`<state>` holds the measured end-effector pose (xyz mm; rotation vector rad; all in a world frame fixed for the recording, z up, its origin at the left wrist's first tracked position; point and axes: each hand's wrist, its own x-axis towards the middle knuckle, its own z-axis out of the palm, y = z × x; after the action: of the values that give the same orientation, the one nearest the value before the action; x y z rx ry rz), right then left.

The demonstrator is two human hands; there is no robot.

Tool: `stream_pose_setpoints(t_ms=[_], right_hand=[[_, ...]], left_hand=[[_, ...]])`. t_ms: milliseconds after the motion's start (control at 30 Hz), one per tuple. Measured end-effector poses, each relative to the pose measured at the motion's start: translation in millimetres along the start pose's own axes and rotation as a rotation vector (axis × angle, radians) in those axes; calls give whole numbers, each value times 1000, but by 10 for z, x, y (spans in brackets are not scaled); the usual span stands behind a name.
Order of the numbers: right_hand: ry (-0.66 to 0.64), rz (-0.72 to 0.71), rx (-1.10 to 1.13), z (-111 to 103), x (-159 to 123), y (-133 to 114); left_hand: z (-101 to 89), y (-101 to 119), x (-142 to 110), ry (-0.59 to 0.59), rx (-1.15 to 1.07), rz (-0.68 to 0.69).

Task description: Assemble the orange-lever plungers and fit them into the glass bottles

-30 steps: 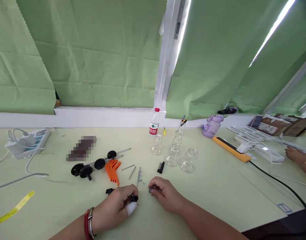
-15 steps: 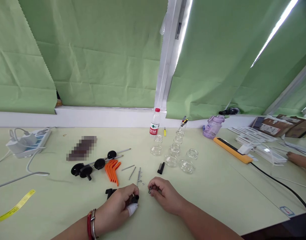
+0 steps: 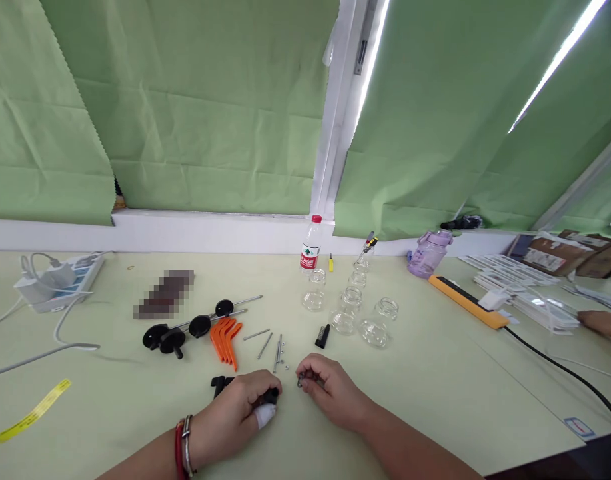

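My left hand rests on the pale green table, fingers curled round a small black plastic part; one fingertip wears a white bandage. My right hand sits just to its right, pinching a small metal piece between thumb and fingers. Just beyond the hands lie loose metal pins and screws, a stack of orange angled pieces and black knobs on metal rods. Another black piece lies left of my left hand.
Several small glass jars stand behind, with a water bottle, a purple bottle and a small black part. A power strip is far left, an orange power strip right. Another person's hand is at the right edge.
My hands have hardly moved; the left fingers have shifted slightly on the black part. The other person's hand at the right edge has drawn back a little.
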<state>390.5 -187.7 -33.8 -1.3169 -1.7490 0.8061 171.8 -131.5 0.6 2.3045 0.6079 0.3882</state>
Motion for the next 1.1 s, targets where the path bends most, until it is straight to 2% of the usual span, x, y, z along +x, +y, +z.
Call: stream_pose_setpoints(t_ms=[933, 1100], right_hand=[[1, 7, 6, -12, -2, -54], [66, 21, 29, -17, -21, -4]], left_hand=[[-11, -17, -16, -16, 23, 11], [-16, -15, -21, -16, 26, 9]])
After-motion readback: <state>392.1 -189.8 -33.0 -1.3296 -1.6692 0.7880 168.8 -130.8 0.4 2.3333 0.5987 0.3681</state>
